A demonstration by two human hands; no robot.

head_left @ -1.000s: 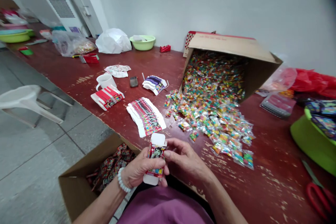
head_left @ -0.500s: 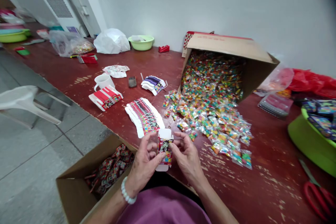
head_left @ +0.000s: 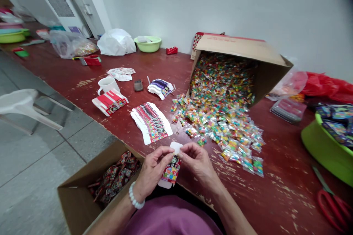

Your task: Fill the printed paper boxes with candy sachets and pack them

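A small printed candy box with white end flaps hangs between my hands near the table's front edge. My left hand wears a pale bead bracelet and pinches the box's upper left edge. At the upper right, my right hand pinches the box by its top flap. Just beyond lies a fanned stack of flat printed boxes. Many small candy packets spill from a tipped cardboard carton onto the red table.
An open carton of filled boxes stands below the table edge at left. A white mug, red box blanks and purple ones lie farther back. Scissors and a green basin are at right.
Both hands have shifted from the sides of the box to its top end, with fingertips now at the upper flap. The box has tilted, its lower end swinging slightly left and down.
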